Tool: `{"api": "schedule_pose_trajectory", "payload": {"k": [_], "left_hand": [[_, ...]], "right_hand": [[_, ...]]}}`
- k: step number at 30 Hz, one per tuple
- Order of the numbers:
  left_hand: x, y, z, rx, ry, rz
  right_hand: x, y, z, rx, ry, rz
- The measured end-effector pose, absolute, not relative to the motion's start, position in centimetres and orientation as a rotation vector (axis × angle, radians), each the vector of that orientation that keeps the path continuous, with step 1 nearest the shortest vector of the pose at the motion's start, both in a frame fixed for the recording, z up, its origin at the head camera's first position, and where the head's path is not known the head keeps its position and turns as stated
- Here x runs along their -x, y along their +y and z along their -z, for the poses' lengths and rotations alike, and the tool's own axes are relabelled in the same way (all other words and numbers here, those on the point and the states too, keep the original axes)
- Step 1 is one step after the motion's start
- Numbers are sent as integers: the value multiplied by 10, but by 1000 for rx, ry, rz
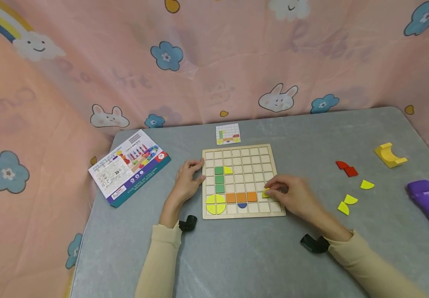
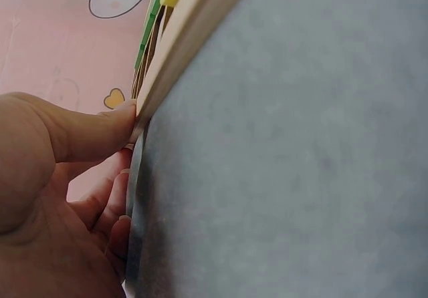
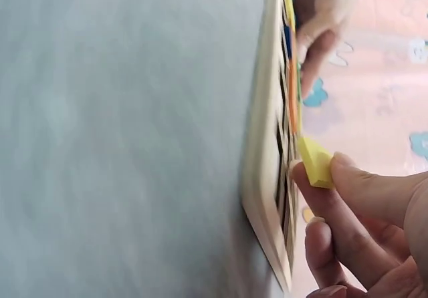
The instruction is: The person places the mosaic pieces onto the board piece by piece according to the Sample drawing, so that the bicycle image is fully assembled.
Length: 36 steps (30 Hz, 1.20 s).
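A wooden grid board (image 1: pixel 244 210) lies on the grey table. My right hand (image 1: pixel 292 194) pinches a yellow quarter-circle piece (image 3: pixel 317 163) between thumb and fingers, close over the board's right side. At the left edge, my left hand (image 1: pixel 187 182) touches the board's side with thumb and index finger. Set in the grid are a column of green squares (image 1: pixel 219 179), a yellow quarter circle (image 1: pixel 228 170) beside its top, a row of orange squares (image 1: pixel 241 198), a blue half circle (image 1: pixel 242 205) and a yellow circle made of quarters (image 1: pixel 216 204).
Behind the board lies a small pattern card (image 1: pixel 228 133). Loose red pieces (image 1: pixel 351 171) and yellow quarter circles (image 1: pixel 367 184) are scattered at right, near a yellow arch block (image 1: pixel 389 155) and a purple flashlight-shaped object (image 1: pixel 428 207). A printed box (image 1: pixel 129 167) rests at left.
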<state>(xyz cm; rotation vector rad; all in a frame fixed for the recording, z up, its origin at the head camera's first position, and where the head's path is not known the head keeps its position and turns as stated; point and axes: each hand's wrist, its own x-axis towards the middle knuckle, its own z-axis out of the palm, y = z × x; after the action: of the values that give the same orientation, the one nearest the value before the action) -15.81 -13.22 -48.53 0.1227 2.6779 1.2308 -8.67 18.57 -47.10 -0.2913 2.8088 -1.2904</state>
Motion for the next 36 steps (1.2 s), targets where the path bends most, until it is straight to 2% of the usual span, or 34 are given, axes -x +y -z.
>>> {"api": "schedule_pose_trajectory", "payload": {"k": [22, 36], "left_hand": [[159, -131, 487, -133, 2681, -1214], [158, -134, 484, -143, 2676, -1216]], "right_hand": [[86, 183, 474, 283, 2814, 1137], [78, 243, 474, 196, 2871, 1038]]}}
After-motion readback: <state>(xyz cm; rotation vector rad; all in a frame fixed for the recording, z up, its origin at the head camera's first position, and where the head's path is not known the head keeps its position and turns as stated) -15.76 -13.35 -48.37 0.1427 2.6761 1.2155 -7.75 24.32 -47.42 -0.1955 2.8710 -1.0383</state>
